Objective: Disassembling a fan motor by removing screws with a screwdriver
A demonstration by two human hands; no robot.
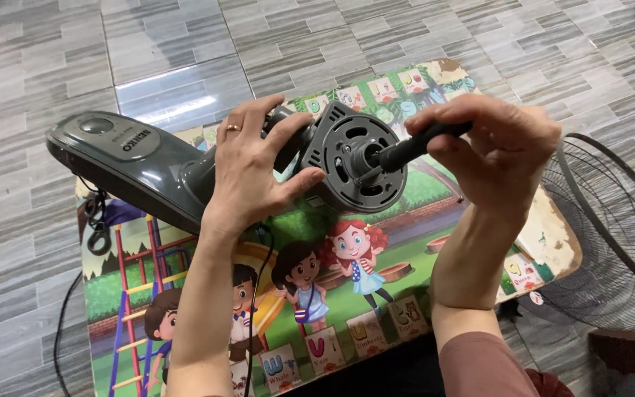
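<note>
A dark grey fan body (134, 165) lies on its side on a small colourful table (376, 272), its round motor face (354, 165) turned toward me. My left hand (255, 165), with a ring on one finger, grips the motor housing from above. My right hand (494, 151) is closed around the black handle of a tool (413, 147) whose tip meets the centre of the motor face.
A black wire fan guard (611, 235) leans on the tiled floor at the right of the table. A black power cord (97, 228) hangs off the table's left side. Grey striped floor tiles (185, 66) surround the table.
</note>
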